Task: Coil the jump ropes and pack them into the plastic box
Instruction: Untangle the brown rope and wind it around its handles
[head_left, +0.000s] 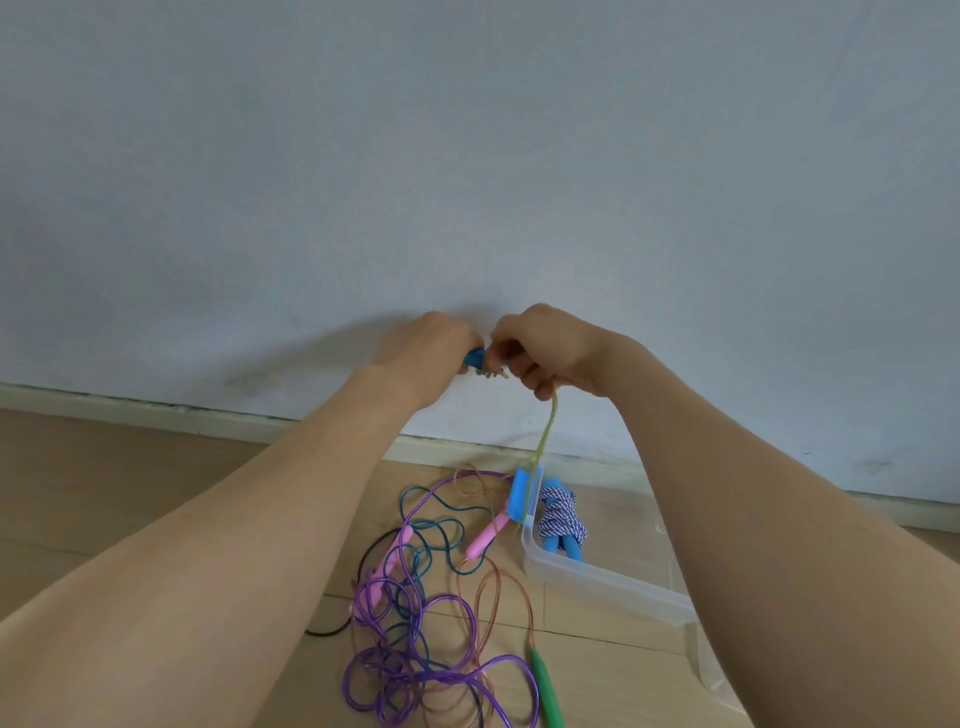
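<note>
Both hands are raised in front of the wall (467, 156), close together and almost touching.

1. Left hand (431, 353): fingers curled round a blue handle (475, 358). Only the right end of the handle shows past the fingers.
2. Right hand (550, 348): fingers curled, pinching the yellow-green rope (548, 431) just beside that handle. A few turns of the rope show between the two hands.
3. From the right hand the yellow-green rope hangs straight down to a second blue handle (523, 496), which sits at the far left corner of the plastic box (613, 584). Whether this handle touches the rim cannot be told.

The plastic box is clear and stands on the floor (156, 493), right of centre, near the baseboard (156, 410). Inside it, at the far end, lies a coiled blue-and-white rope (561, 517), knotted round its own blue foam grips (566, 551).

Left of the box, on the floor, lies a loose tangle of uncoiled ropes:
- a purple rope (467, 670), spread through the near part of the tangle;
- a teal rope (441, 525), in the far part;
- a copper rope (498, 587), looping nearest the box and ending at a green handle (548, 691);
- a black rope (332, 629), at the left edge.

Pink handles (485, 538) lie among these loops, one just left of the box corner.
</note>
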